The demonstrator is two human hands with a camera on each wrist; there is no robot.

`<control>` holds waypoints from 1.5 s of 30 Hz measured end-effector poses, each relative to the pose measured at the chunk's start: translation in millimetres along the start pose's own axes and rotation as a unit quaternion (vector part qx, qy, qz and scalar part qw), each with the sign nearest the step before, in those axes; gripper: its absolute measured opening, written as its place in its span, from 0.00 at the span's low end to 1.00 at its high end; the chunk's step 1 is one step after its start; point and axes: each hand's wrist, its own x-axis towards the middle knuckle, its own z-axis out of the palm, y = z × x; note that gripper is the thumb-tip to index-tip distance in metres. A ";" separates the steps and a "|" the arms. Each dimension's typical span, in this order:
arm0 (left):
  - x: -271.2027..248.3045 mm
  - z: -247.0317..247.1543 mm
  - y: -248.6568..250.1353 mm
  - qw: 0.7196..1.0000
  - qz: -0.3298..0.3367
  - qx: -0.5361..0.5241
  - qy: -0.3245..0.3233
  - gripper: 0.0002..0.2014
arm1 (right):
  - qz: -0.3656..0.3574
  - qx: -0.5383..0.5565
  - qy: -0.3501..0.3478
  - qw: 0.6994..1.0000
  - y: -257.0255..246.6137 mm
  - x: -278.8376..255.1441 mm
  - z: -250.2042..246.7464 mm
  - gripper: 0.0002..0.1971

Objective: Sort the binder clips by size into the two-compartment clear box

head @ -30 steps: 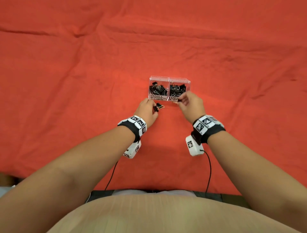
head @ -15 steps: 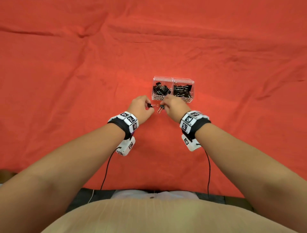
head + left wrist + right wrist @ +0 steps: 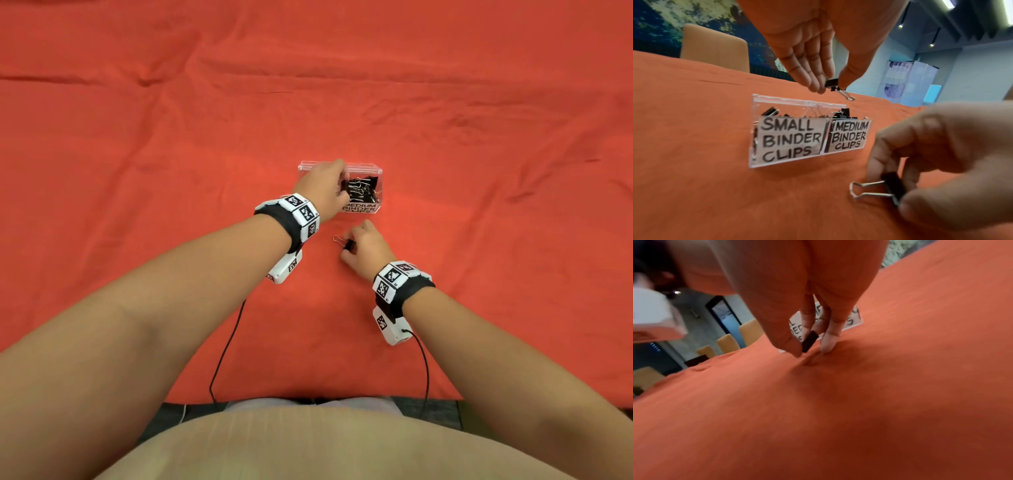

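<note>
The clear box [image 3: 813,147] sits on the orange cloth [image 3: 479,308], hand-lettered labels facing the person: SMALL on one half, MEDIUM on the other, both halves already holding black clips. Above the box, the left hand [image 3: 325,190] pinches a small clip [image 3: 832,84] between thumb and fingertips, wire handles hanging down, poised over the box's rim. From the wrist view it hovers close to the divider, so it looks best to shift it squarely over the SMALL half before letting go; a drop on the divider could bounce into the wrong side. Keep it low, handles first, then part the fingers.

On the near side of the box, on the cloth, the right hand [image 3: 364,245] grasps a bigger clip [image 3: 892,188] by its black body, thumb one side, fingers the other, silver handles pointing away from the palm. The cloth puckers under those fingertips, so I'd lift straight up to avoid dragging fabric. By its size, that one looks bound for the MEDIUM half.
</note>
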 end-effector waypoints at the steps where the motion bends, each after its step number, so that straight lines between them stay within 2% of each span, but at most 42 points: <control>1: 5.0 1.6 3.4 1.000 0.007 0.029 -0.009 0.11 | 0.006 0.013 0.013 1.000 2.4 -4.3 -5.4 0.16; 5: 18.6 8.5 8.6 0.983 0.046 0.171 -0.051 0.10 | 0.039 0.085 0.128 0.987 10.0 -10.2 -46.6 0.16; 8: 21.0 14.8 3.7 0.965 0.075 0.238 -0.077 0.10 | 0.042 0.099 0.195 0.975 12.7 1.7 -82.9 0.14; 10: 20.4 18.2 -1.9 0.952 0.104 0.278 -0.077 0.13 | 0.039 0.088 0.209 0.973 10.8 17.0 -98.1 0.14; 12: 18.1 18.7 -6.2 0.950 0.120 0.281 -0.067 0.15 | 0.029 0.073 0.203 0.976 3.8 34.9 -105.2 0.15; 14: 15.4 14.2 -8.2 0.963 0.112 0.240 -0.046 0.14 | 0.005 0.052 0.181 0.982 -5.9 50.8 -103.3 0.14; 16: 14.4 6.2 -10.4 0.981 0.075 0.180 -0.004 0.11 | -0.033 0.011 0.147 0.988 -13.2 63.1 -94.0 0.13; 19: 15.7 -9.0 -20.8 0.995 -0.025 0.083 0.054 0.09 | -0.067 -0.055 0.066 0.994 -17.6 72.0 -78.2 0.14; 22: 17.8 -20.3 -33.9 0.986 -0.138 0.004 0.088 0.08 | -0.091 -0.128 -0.012 0.988 -14.9 72.8 -77.1 0.15; 23: 19.1 -21.3 -39.0 0.981 -0.171 -0.018 0.093 0.08 | -0.100 -0.125 -0.006 0.987 -13.6 71.8 -79.6 0.15; 25: 21.3 -22.5 -47.4 0.969 -0.219 -0.055 0.101 0.07 | -0.092 -0.077 0.064 0.991 -10.5 70.4 -88.9 0.14; 27: 22.7 -22.5 -53.7 0.960 -0.249 -0.098 0.088 0.09 | -0.036 -0.012 0.157 0.987 -4.2 73.3 -100.6 0.12; 28: 23.6 -22.1 -54.8 0.955 -0.262 -0.118 0.074 0.12 | 0.005 0.020 0.179 0.984 1.2 76.7 -105.2 0.11; 30: 26.0 -21.3 -53.8 0.942 -0.292 -0.158 0.043 0.16 | 0.087 0.055 0.157 0.982 12.4 85.5 -108.6 0.14; 33: 31.8 -19.5 -53.1 0.917 -0.324 -0.231 0.019 0.17 | 0.181 0.098 0.063 0.977 18.6 93.3 -98.4 0.27; 36: 36.5 -21.7 -51.8 0.896 -0.334 -0.293 0.022 0.18 | 0.201 0.128 0.000 0.971 14.6 95.1 -94.1 0.33; 38: 37.0 -25.8 -50.2 0.871 -0.331 -0.361 0.045 0.18 | 0.188 0.174 0.010 0.967 10.5 96.7 -96.6 0.35; 40: 37.4 -29.4 -50.8 0.855 -0.325 -0.398 0.069 0.21 | 0.167 0.239 0.044 0.956 8.2 95.3 -101.4 0.32; 43: 33.5 -32.1 -54.4 0.868 -0.307 -0.377 0.097 0.20 | 0.149 0.287 0.078 0.943 7.7 86.5 -105.6 0.30; 45: 25.6 -30.9 -55.2 0.887 -0.287 -0.347 0.103 0.16 | 0.129 0.272 0.085 0.950 8.5 76.9 -103.3 0.28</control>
